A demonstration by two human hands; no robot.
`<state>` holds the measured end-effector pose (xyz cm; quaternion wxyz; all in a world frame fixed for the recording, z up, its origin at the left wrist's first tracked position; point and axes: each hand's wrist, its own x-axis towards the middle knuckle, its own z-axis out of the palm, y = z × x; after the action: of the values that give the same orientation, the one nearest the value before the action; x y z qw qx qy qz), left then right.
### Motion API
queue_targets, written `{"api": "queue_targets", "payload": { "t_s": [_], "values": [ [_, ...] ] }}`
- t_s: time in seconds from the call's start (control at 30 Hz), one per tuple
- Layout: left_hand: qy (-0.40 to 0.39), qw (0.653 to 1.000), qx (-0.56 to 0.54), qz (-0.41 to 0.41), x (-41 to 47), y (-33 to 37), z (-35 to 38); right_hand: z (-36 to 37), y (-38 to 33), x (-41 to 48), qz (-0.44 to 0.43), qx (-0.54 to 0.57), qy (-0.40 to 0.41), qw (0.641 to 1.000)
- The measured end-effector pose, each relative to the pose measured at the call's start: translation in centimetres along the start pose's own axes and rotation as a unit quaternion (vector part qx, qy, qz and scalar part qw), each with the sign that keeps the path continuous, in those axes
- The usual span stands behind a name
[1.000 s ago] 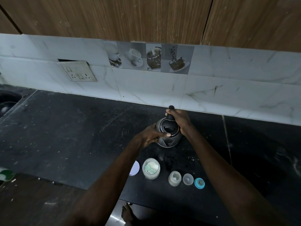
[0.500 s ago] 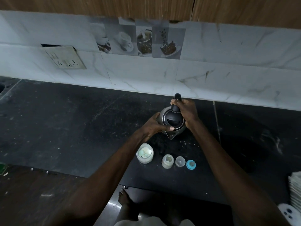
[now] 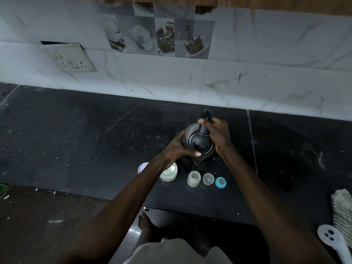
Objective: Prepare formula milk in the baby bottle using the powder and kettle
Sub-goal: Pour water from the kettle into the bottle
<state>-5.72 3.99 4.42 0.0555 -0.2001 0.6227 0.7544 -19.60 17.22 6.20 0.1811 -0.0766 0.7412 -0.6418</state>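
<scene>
Grey steel kettle (image 3: 198, 143) with a black plastic lid and a black handle is at the far part of the black stone counter (image 3: 95, 140), near the white marble wall tiles. Its spout points toward the person. In the head view, the right hand (image 3: 217, 132) grips the handle, with the fingers wrapped around it. The left hand (image 3: 175, 147) holds the round body on its left side, and the thumb lies across the front above the spout. Whether the kettle stands on the counter or is lifted a little, I cannot tell.

In front of it, from left to right, stand in a row a round pale purple lid (image 3: 142, 168), an open translucent powder jar (image 3: 169, 173) partly covered by the left forearm, a small open baby bottle (image 3: 194, 179), a clear round cap (image 3: 208, 178) and a blue screw ring with teat (image 3: 220, 182).
</scene>
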Motion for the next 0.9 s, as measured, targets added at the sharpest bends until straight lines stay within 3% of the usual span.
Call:
{"api": "queue_targets", "payload": {
  "t_s": [0.9],
  "values": [
    [0.03, 1.0, 0.009, -0.006, -1.0, -2.9, 0.5, -0.5, 1.6, -2.6, -0.046, 0.0, -0.003, 0.999]
  ]
}}
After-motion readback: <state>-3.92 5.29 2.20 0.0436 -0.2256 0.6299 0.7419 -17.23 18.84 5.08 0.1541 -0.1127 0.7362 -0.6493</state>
